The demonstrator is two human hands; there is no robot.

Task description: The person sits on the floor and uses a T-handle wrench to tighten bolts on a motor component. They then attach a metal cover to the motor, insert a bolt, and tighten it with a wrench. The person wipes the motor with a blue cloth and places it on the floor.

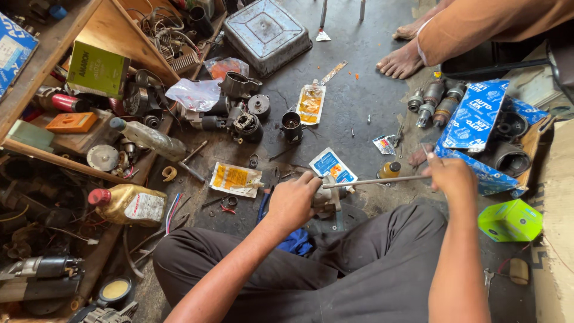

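Overhead, item by item:

1. Metal tray [266, 30], grey, dented, lying upside down at the far edge of the floor.
2. Blue carton [478, 128], lying open at the right, dark cylindrical housings [509, 157] sitting inside it.
3. Oil bottle [130, 204], amber with a red cap, lying on its side at the left.
4. Green box [510, 220], small, sitting just beside the person's right knee.
5. Left hand [293, 200], gripping a grey metal motor part [327, 197] on the floor just in front of the crossed legs (fingers wrapping over its near side).
6. Right hand [449, 176], closing around the end of a thin metal rod [376, 181]; the rod is running level to the left, its far tip meeting the motor part.
7. Yellow sachet [235, 179], lying flat, just left of the left hand.
8. Another person's bare foot [402, 61], resting at the top right.
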